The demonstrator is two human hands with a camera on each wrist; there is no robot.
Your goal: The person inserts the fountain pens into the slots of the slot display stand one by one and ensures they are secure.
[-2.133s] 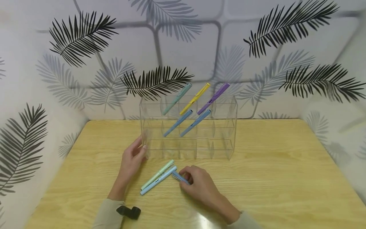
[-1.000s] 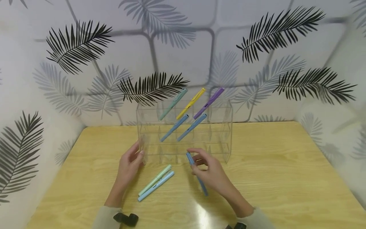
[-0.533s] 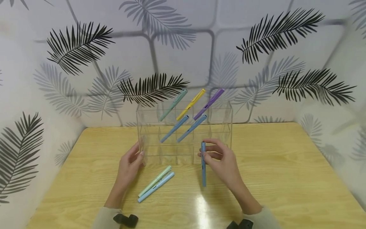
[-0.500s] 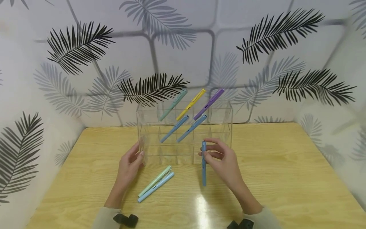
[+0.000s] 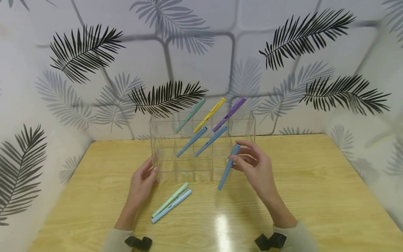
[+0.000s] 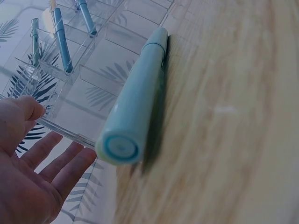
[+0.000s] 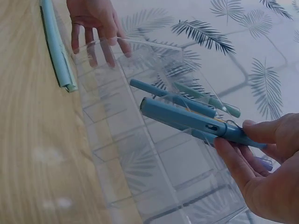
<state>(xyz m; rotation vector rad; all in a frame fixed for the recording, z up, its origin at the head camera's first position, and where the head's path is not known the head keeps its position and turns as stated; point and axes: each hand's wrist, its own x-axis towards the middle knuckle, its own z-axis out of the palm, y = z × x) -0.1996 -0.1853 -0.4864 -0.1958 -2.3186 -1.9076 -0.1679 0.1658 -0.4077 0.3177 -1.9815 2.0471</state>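
Note:
My right hand (image 5: pixel 256 168) pinches a blue pen (image 5: pixel 227 171) between thumb and fingers. The pen slants, cap end up, in front of the right part of a clear acrylic pen rack (image 5: pixel 185 176); in the right wrist view the pen (image 7: pixel 187 119) covers part of the rack's stored pens. My left hand (image 5: pixel 143 180) holds the rack's left side, the thumb in front and the other fingers (image 6: pixel 70 170) beyond the panel. Two pens stand in the middle row, a blue pen (image 5: pixel 192 141) and another blue pen (image 5: pixel 211 141).
A teal pen (image 5: pixel 190 115), a yellow pen (image 5: pixel 209 114) and a purple pen (image 5: pixel 230 114) stand in the rack's top row. On the wooden table (image 5: pixel 299 182), a light green pen (image 5: pixel 170 200) lies beside a light blue pen (image 5: pixel 171 206). A leaf-patterned wall (image 5: pixel 201 63) rises behind.
My right hand has picked the blue pen off the table, turned it cap end up and carried it right and up to the rack. My left hand has stayed on the rack.

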